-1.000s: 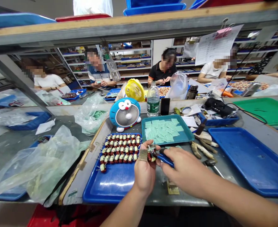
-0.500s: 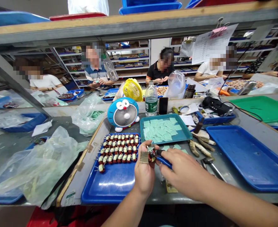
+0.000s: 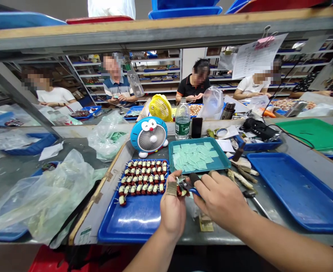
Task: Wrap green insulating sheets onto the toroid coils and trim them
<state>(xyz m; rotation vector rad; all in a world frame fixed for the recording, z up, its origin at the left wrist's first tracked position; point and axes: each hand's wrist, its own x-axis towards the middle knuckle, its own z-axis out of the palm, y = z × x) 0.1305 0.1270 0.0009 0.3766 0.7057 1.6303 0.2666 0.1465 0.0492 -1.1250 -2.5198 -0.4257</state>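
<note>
Coil (image 3: 181, 191): small, wound with red wire, just beside the blue tray (image 3: 132, 224).
Left hand (image 3: 172, 213): fingers together, clamped on the coil.
Right hand (image 3: 221, 200): clamped on blue pliers (image 3: 196, 191), tips at the coil.
Tray: on the bench (image 3: 193, 236), holding rows of coils (image 3: 142, 182).

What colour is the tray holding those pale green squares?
The tray is teal, a blue-green shade, and it shows best in the head view.

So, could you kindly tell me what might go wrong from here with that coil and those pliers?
The blue-handled pliers in the right hand work very close to the left hand, so its taped finger could get pinched. The small wound coil might also slip and drop among the rows of coils in the blue tray.
</note>
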